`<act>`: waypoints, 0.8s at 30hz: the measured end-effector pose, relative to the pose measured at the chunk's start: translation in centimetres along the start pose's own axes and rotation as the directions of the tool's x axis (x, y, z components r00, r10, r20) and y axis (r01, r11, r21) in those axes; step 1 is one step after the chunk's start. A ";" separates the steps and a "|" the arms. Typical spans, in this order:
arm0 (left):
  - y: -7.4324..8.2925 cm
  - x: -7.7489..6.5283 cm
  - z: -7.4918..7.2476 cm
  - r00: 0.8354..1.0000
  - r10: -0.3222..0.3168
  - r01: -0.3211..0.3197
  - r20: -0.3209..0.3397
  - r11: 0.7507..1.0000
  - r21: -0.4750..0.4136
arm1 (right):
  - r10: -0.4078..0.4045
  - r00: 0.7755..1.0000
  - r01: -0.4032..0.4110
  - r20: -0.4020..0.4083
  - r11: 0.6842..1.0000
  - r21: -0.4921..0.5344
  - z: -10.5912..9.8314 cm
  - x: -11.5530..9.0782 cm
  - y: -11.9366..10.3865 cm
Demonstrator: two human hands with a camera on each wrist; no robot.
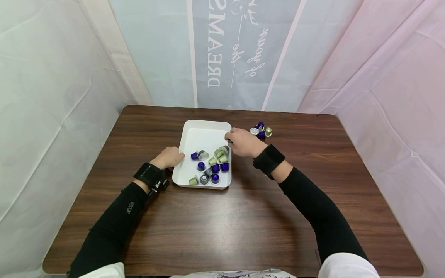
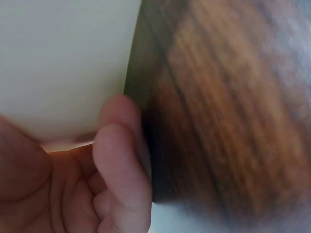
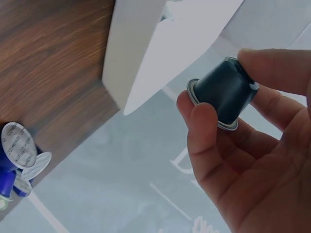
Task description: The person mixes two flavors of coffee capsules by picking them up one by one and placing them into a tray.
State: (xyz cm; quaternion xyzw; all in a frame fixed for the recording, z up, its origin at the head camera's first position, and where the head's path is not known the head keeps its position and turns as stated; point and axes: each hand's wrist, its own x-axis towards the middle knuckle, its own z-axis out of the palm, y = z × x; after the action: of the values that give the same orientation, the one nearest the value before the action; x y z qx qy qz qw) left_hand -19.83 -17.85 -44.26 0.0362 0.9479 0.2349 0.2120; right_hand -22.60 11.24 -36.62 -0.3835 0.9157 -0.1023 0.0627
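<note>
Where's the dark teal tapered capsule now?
The right wrist view shows the capsule right of centre, pinched in the right hand near the white rectangular tray.

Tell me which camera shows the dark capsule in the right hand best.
The right wrist view: it shows the dark capsule in the right hand up close, body and rim plain. The head view shows only a tiny dark bit of it; the left wrist view shows none.

Your tray (image 1: 203,133) looks like smooth plastic; the dark coffee capsule (image 3: 221,92) you hold near it has a metallic sheen. Beneath the tray, your table (image 1: 222,231) shows glossy wood grain; beyond the tray, the printed curtain (image 1: 163,58) is matt cloth.
</note>
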 end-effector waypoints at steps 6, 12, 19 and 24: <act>-0.1 0.1 0.1 1.000 -0.008 0.008 0.001 1.000 0.003 | -0.027 0.999 0.028 0.025 0.999 -0.027 0.7 0.5 -0.9; -0.1 0.1 0.1 1.000 -0.007 0.007 -0.002 1.000 0.018 | -0.077 0.996 0.079 0.039 0.996 -0.038 1.4 0.9 -1.7; -0.2 0.3 0.2 1.000 -0.004 0.004 -0.003 1.000 0.013 | -0.111 0.992 0.113 0.056 0.993 -0.045 2.1 1.3 -2.3; -0.2 0.3 0.2 1.000 -0.004 0.004 -0.002 1.000 0.008 | -0.125 0.990 0.128 0.066 0.991 -0.041 2.6 1.6 -2.5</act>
State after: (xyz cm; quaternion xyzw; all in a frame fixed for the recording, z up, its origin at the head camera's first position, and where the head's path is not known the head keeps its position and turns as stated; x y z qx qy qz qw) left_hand -20.04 -17.86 -44.63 0.0347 0.9491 0.2308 0.2113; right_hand -21.52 8.02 -38.58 -0.4451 0.8892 -0.0731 0.0763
